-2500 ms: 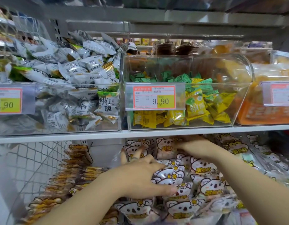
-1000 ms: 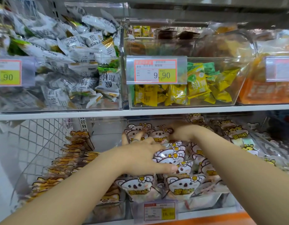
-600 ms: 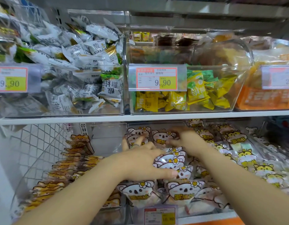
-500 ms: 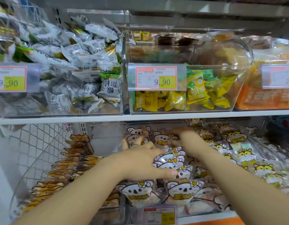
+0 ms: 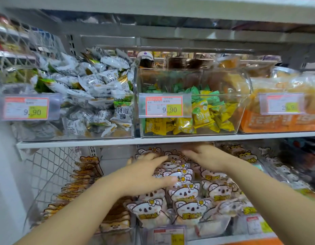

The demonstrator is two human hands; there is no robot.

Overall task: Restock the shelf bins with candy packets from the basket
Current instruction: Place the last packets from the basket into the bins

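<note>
Both my hands reach into the middle bin (image 5: 213, 228) of the lower shelf, which is heaped with white koala-face candy packets (image 5: 186, 193). My left hand (image 5: 144, 174) lies flat on top of the heap, fingers stretched toward the right. My right hand (image 5: 204, 156) rests palm down on the packets at the back of the bin, just under the upper shelf board, fingers pointing left. Neither hand grips a packet. The basket is out of view.
Above, the white shelf board (image 5: 79, 143) carries clear bins: white plum candies (image 5: 93, 96), yellow and green candies (image 5: 204, 114), orange packs (image 5: 280, 119). Brown bear packets (image 5: 79, 190) fill the lower left bin, hamster packets (image 5: 245, 154) the lower right. Wire mesh (image 5: 47, 167) closes the left side.
My left hand has opened its fingers out flat and slid a little further back over the heap. My right hand stays at the back of the bin. The camera has tilted up slightly.
</note>
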